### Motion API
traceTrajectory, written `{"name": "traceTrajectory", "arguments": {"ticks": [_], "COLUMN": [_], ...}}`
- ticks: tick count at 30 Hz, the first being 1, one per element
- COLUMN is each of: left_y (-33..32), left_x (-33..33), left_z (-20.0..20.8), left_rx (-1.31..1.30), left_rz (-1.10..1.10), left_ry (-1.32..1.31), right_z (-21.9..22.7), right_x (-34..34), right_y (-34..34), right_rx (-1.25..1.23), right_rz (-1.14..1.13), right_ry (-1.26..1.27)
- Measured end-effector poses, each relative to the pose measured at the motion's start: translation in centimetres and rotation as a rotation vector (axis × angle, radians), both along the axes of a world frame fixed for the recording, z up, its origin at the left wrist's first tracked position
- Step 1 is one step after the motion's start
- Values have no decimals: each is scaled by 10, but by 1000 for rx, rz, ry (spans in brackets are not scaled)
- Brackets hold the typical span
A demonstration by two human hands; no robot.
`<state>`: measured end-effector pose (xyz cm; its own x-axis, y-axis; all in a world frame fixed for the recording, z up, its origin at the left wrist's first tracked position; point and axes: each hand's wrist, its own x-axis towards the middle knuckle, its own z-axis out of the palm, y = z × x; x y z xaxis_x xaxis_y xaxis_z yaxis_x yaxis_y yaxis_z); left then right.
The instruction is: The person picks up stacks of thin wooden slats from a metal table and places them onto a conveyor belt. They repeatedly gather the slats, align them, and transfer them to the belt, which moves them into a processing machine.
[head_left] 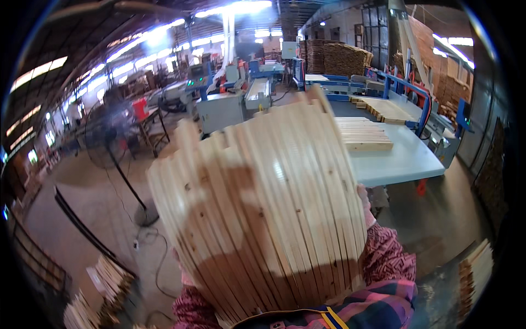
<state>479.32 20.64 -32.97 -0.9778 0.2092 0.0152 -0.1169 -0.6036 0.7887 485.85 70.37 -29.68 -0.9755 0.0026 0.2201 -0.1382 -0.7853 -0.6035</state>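
A wide bundle of pale wooden strips [263,203], side by side with uneven far ends, fills the middle of the view in front of my chest. At its right edge my right hand [364,205], in a pale pink covering, is closed against the outer strip. Low on the left edge a little of my left hand [186,277] shows, gripping that side. Most fingers of both hands are hidden by the wood. Patterned reddish sleeves cover both forearms.
Right of the bundle, a white machine table [400,162] carries a row of wooden strips [364,134]. A standing fan [107,134] is at the left, with a cable [161,263] on the floor. More strips [112,274] are stacked lower left and another stack [475,277] lower right.
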Motion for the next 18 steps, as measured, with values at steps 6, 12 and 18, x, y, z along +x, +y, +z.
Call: {"name": "traceTrajectory", "arguments": {"ticks": [6, 12, 18], "left_y": [4, 38, 110], "left_x": [-57, -114, -229], "left_z": [8, 12, 41], "left_rx": [58, 93, 142], "left_rz": [55, -81, -342], "left_ry": [-8, 4, 50], "right_z": [63, 43, 63], "right_x": [-81, -76, -59], "right_y": [-19, 12, 40], "right_rx": [-35, -1, 0], "right_rz": [263, -13, -431], "right_ry": [7, 64, -7]}}
